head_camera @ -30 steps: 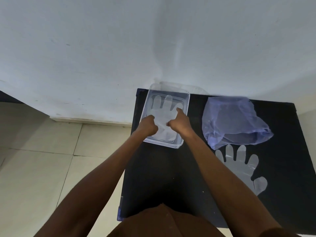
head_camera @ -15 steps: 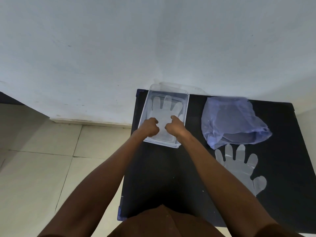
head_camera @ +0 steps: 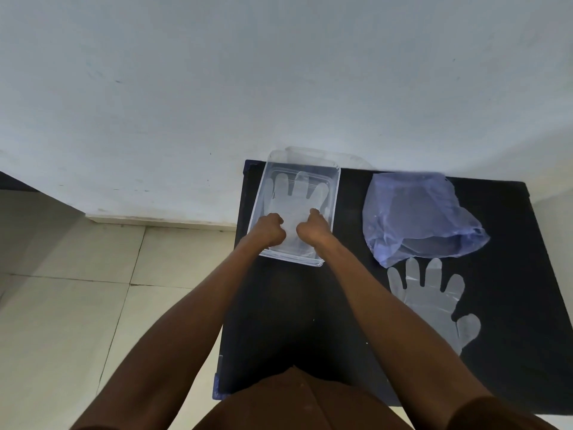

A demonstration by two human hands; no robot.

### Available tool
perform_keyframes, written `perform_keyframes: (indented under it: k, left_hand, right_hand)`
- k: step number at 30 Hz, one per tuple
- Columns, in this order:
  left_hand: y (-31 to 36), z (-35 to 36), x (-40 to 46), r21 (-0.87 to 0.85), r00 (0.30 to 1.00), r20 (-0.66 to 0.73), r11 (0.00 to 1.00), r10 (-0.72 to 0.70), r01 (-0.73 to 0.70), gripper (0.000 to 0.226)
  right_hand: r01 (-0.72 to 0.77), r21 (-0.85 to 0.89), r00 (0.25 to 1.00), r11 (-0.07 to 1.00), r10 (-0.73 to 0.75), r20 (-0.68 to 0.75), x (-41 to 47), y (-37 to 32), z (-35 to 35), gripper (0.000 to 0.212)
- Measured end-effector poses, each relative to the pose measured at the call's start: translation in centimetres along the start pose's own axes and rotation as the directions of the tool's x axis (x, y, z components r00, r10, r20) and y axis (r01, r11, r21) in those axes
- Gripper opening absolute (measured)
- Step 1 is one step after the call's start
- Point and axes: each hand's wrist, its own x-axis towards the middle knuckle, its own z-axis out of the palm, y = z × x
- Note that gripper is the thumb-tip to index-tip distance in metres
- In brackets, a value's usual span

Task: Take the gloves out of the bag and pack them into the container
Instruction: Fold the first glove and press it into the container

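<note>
glove in container (head_camera: 291, 209) laid flat in clear container (head_camera: 335, 193) | left hand (head_camera: 269, 232), right hand (head_camera: 311, 229) curled, pressed on it | loose glove (head_camera: 434, 301) on tabletop (head_camera: 294, 321) by bag (head_camera: 415, 218) | judged thin, limp, slippery; best pinched at cuff

Over the last second the right hand (head_camera: 311, 231) has drawn back from the glove's (head_camera: 294, 200) fingers toward the near end of the container (head_camera: 336, 193), curling beside the left hand (head_camera: 270, 232) over the cuff.
</note>
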Motion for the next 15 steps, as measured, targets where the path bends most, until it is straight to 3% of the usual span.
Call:
perform_keyframes:
  k: [6, 11, 15]
  left_hand:
    - [0.3, -0.9, -0.8, -0.189, 0.985, -0.156, 0.977, 0.071, -0.100, 0.039]
    - [1.7, -0.4, -3.2, -0.429, 0.964, -0.245, 0.879, 0.106, -0.206, 0.028]
    - [3.5, 1.3, -5.7, -0.524, 0.952, -0.272, 0.808, 0.143, -0.270, 0.028]
  right_hand:
    - [0.147, 0.128, 0.987, 0.981, -0.137, -0.083, -2.4, 0.6, -2.2, 0.058]
    - [0.254, 0.226, 0.954, 0.941, -0.205, -0.217, -5.0, 2.1, -5.0, 0.045]
    - [0.344, 0.248, 0.914, 0.906, -0.262, -0.309, -6.7, 4.9, -6.8, 0.032]
